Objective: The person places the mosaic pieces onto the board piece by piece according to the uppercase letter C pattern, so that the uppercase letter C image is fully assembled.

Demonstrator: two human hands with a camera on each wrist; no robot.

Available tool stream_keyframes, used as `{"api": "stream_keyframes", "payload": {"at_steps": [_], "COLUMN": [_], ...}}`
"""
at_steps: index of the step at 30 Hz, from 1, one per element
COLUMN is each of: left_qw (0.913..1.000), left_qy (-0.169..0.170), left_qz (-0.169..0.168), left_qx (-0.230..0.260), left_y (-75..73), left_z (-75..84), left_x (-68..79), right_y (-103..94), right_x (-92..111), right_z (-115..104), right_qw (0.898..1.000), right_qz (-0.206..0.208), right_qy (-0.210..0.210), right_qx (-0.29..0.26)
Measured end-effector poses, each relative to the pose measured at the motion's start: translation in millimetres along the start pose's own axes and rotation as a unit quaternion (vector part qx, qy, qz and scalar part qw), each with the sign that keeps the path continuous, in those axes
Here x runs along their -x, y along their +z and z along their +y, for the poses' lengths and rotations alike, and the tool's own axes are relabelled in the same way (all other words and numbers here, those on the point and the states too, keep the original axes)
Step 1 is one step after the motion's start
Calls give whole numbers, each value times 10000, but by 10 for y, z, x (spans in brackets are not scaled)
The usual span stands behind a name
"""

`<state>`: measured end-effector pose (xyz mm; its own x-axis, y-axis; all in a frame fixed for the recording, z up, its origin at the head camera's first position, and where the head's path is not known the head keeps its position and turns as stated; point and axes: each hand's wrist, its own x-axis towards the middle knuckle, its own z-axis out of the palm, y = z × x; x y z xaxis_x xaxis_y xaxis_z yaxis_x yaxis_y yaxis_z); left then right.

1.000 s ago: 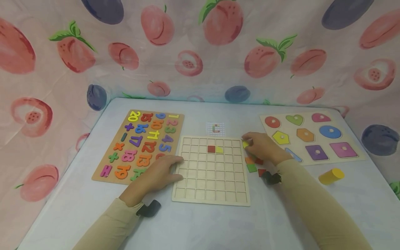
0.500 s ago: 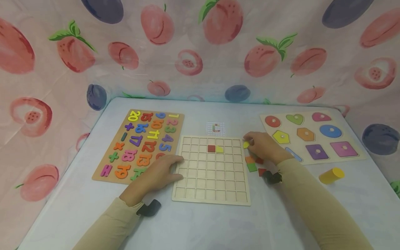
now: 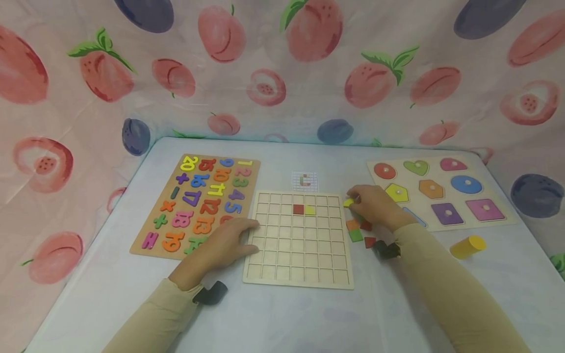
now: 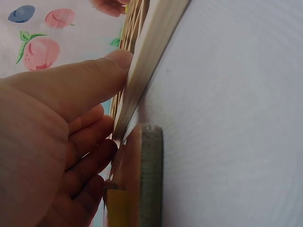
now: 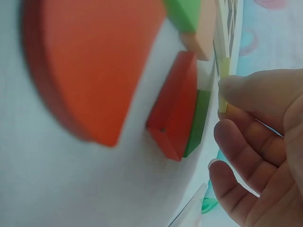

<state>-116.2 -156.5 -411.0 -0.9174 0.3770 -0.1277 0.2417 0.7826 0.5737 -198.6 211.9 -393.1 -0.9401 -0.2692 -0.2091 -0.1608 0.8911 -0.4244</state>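
Note:
A wooden grid board (image 3: 297,252) lies in the middle of the table, with a red square tile (image 3: 298,209) and a yellow tile (image 3: 310,210) side by side in its upper rows. My left hand (image 3: 225,245) rests at the board's left edge, fingers loosely bent; in the left wrist view the thumb touches the rim. Beside the upper right corner, my right hand (image 3: 375,206) pinches a thin yellow tile (image 5: 225,67) between thumb and forefinger. Under that hand lie loose tiles: orange (image 3: 352,224), green (image 3: 355,236) and red (image 3: 370,242).
Left of the grid stands a number puzzle board (image 3: 145,245), partly beneath my left hand. A shape puzzle board (image 3: 478,181) lies at the right, with a yellow cylinder (image 3: 468,247) in front of it. Behind the grid is a small pattern card (image 3: 305,181).
My right hand has shifted slightly right with the yellow tile, away from the grid board's corner. My left hand stays at the board's edge.

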Motion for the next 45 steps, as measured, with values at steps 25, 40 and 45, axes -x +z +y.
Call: {"api": "stream_keyframes", "payload": {"at_steps": [25, 40, 45], "left_qw": [10000, 10000, 10000], "left_qy": [54, 29, 24], "left_qz": [41, 42, 43], "left_qx": [-10, 34, 48], "left_y": [22, 19, 13], "left_z": [-19, -19, -13], "left_x": [-5, 6, 9], "right_y": [68, 141, 168], "right_x": [-17, -114, -165], "right_z": [-353, -598, -709], "right_qw": [9994, 9976, 9967], "right_qz": [119, 151, 107], "right_qy": [-13, -642, -777], "right_qx": [-322, -218, -224]}}
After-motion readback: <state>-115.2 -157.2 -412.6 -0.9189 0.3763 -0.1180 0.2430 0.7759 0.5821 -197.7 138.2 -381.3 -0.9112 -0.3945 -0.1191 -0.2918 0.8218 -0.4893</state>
